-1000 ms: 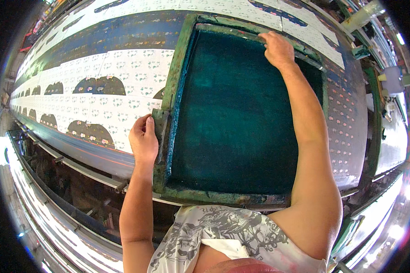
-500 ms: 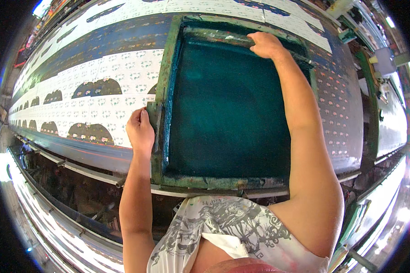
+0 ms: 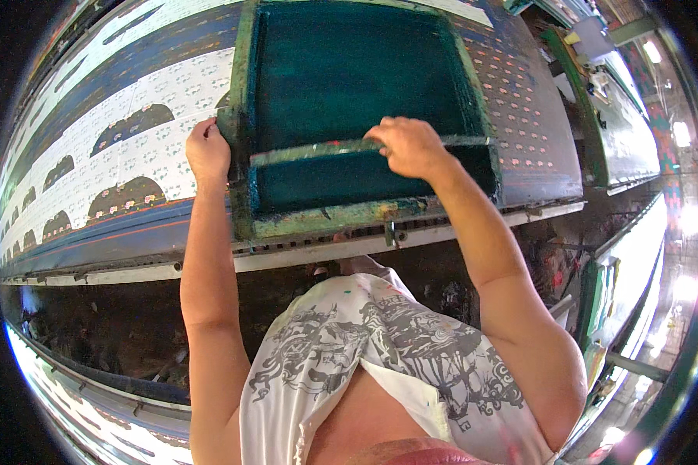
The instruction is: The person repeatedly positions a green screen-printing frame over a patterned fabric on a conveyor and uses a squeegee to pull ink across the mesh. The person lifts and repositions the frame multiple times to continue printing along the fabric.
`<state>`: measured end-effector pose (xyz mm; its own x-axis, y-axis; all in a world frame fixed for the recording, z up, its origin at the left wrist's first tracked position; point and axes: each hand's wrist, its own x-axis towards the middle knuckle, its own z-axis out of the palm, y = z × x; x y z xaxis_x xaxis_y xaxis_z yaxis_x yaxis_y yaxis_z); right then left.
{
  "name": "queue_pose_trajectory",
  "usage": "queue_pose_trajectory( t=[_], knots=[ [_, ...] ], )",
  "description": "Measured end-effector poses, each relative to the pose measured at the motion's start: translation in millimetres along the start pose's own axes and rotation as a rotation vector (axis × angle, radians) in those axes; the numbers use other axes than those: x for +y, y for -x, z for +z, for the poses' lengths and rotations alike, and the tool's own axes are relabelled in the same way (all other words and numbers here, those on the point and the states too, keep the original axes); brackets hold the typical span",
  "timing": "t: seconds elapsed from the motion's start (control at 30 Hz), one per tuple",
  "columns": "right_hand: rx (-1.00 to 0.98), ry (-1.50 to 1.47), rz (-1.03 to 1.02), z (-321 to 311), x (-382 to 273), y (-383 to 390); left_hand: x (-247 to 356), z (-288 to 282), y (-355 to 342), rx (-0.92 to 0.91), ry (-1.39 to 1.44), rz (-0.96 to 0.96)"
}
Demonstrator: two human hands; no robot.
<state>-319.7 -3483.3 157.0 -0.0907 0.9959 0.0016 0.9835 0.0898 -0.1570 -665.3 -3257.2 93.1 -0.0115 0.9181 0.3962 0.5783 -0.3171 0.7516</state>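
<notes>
A large screen-printing frame (image 3: pixel 243 85) with green, paint-stained rails lies on the long table before me. Its mesh (image 3: pixel 349 74) is dark teal and wet-looking. Across the near part of the mesh runs a long squeegee (image 3: pixel 310 150), tilted a little, and my right hand (image 3: pixel 412 147) is closed over its top edge right of the middle. My left hand (image 3: pixel 209 153) grips the frame's left side, with the thumb up; the part under the fingers is hidden.
White printed fabric pieces (image 3: pixel 151 87) with dark curved cut-outs cover the table to the left. Small pink prints dot the dark table surface (image 3: pixel 512 108) at the right. A metal rail (image 3: pixel 287 256) runs along the near edge. Another table (image 3: pixel 632 143) stands far right.
My right hand has drawn the squeegee from the frame's far end toward me, close to the near rail. The left hand keeps its grip. The whole view has shifted, with the frame higher now.
</notes>
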Motion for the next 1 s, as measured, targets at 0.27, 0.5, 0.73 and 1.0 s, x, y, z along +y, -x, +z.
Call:
queue_pose_trajectory(
  t=[0.27,0.5,0.73,1.0],
  knots=[
    [0.176,0.004,-0.086,28.8,-34.7,80.6,-4.0,6.0,-4.0,0.045,0.033,-0.019],
    [0.251,-0.114,-0.311,46.7,-6.9,117.6,-18.2,-2.3,-15.5,0.196,-0.183,0.040],
    [0.487,-0.578,-0.603,26.2,139.9,224.1,52.0,-41.0,22.6,0.498,-0.014,-0.009],
    [0.590,-1.000,-0.027,18.6,298.0,315.0,223.8,29.5,130.6,0.278,-0.036,0.066]
  ],
)
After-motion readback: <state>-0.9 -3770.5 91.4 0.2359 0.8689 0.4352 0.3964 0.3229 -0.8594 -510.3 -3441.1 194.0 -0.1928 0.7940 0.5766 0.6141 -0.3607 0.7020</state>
